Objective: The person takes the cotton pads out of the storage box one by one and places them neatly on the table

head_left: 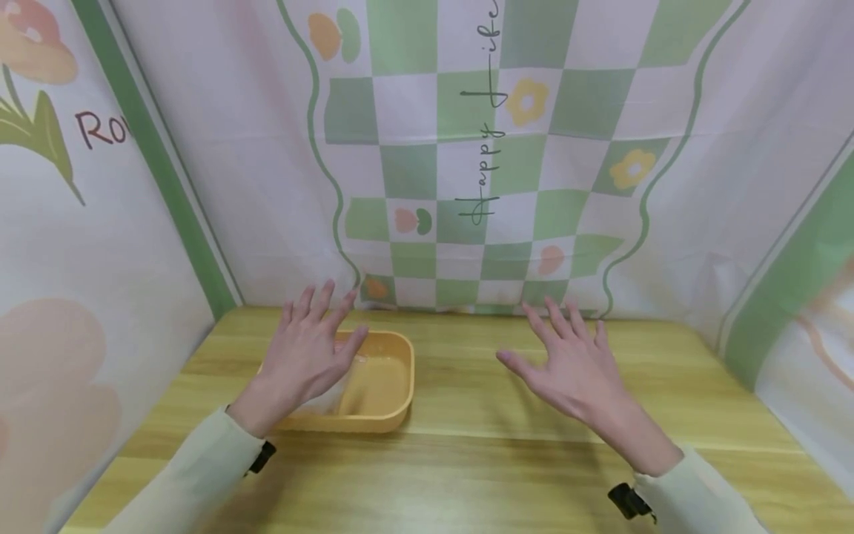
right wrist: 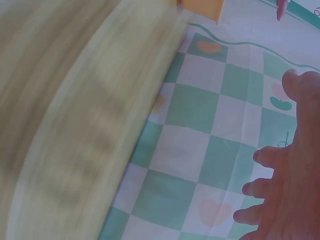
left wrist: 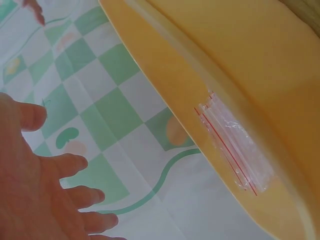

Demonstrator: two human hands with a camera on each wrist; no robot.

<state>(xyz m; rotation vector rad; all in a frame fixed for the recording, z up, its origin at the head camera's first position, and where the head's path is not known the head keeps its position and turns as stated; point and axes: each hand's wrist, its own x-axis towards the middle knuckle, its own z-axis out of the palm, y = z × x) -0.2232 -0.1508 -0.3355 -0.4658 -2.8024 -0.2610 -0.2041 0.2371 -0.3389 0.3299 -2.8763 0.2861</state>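
Note:
My left hand [head_left: 308, 356] hovers palm down, fingers spread, over the left part of a yellow plastic tray [head_left: 408, 371]. It holds nothing. Inside the tray lie clear zip bags [left wrist: 235, 142] with red seal lines, partly hidden by the hand in the head view. Farther right, my right hand [head_left: 575, 371] hangs above the bare wood, fingers spread and nothing in its grasp. The right wrist view shows that hand [right wrist: 295, 165] at the right edge, with a corner of the tray [right wrist: 205, 7] at the top.
Under both hands is a wood-grain table [head_left: 460, 475]. A cloth with green and white checks [head_left: 460, 170] hangs behind it. Printed cloths also hang on the left [head_left: 87, 259] and right [head_left: 787, 319] sides. Each sleeve has a black strap end at the wrist.

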